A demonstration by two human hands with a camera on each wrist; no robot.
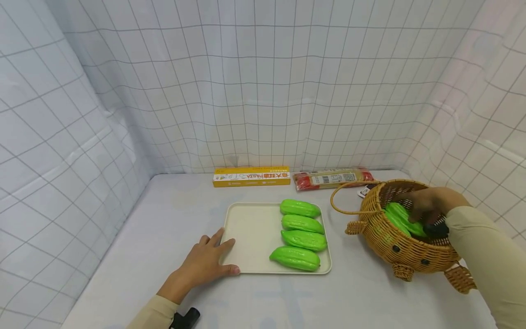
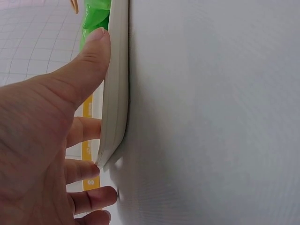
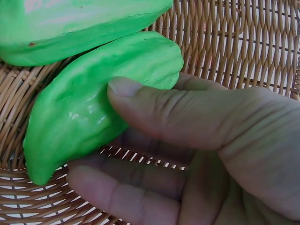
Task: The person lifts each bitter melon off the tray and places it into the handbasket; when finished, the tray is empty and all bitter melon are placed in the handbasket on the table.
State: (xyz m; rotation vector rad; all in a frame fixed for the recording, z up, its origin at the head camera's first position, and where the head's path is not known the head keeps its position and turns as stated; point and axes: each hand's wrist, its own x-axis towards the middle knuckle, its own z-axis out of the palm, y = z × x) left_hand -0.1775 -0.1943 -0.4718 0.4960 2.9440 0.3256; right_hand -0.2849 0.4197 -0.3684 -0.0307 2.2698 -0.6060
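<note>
My left hand (image 1: 207,259), fingers spread, rests at the near left corner of a cream tray (image 1: 250,237). Its thumb (image 2: 96,51) lies along the near rim in the left wrist view. Several glossy green ridged fruits (image 1: 299,258) lie in a column on the tray's right half. Inside a wicker basket (image 1: 386,242) at the right, my right hand (image 1: 431,203) holds a green ridged fruit with a pointed end (image 3: 75,117). The thumb presses its top and the other fingers reach beneath it. Another green fruit (image 3: 89,28) lies beside it in the basket.
A yellow and white pasta box (image 1: 251,177) and a red-ended packet (image 1: 333,178) lie along the back curtain. The basket's looped handle (image 1: 334,201) leans out to the left. White gridded curtains (image 1: 267,91) enclose the table at the back and sides.
</note>
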